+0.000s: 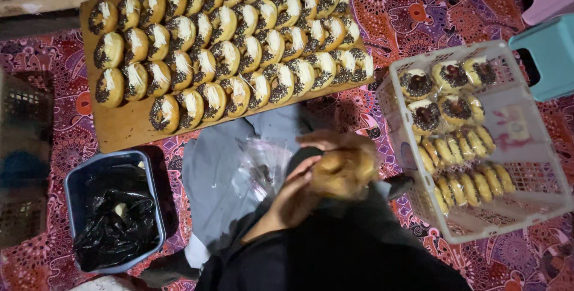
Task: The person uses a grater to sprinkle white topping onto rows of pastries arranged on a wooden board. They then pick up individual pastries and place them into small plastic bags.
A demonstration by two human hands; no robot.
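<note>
Patterned red-purple floor mat (54, 219) under everything, dim light, person seated on it looking down at their lap

Wooden board (128, 126) up top holds rows of doughnuts (227, 58) with dark sprinkles and white shavings, packed touching each other. White plastic basket (538, 177) on the right already has bagged doughnuts (460, 147) in it: dark-topped ones at the far end, plainer ones standing in rows nearer. Blue bin (75, 186) on the left with a black liner (116, 225). Pink and teal stools (550, 34) top right

Hands are blurred. Right hand (332, 143) lies flat, fingers extended, over the top of one doughnut (344, 171). Left hand (293, 192) comes in from below, cupped against its near side. Both are touching it, and it sits between them above the lap, just beside the basket's near wall. Can't tell how firm either grip is. Clear plastic bags (263, 165) lie on the grey-clad knee just left of the hands

Judgement: this looks like the bagging step, one doughnut off the board being wrapped. Can't tell if a bag is already round it. Next move likely calls for keeping the topping side up, closing the bag without smearing, then a short reach right to stand it in the free gap in the basket
</note>
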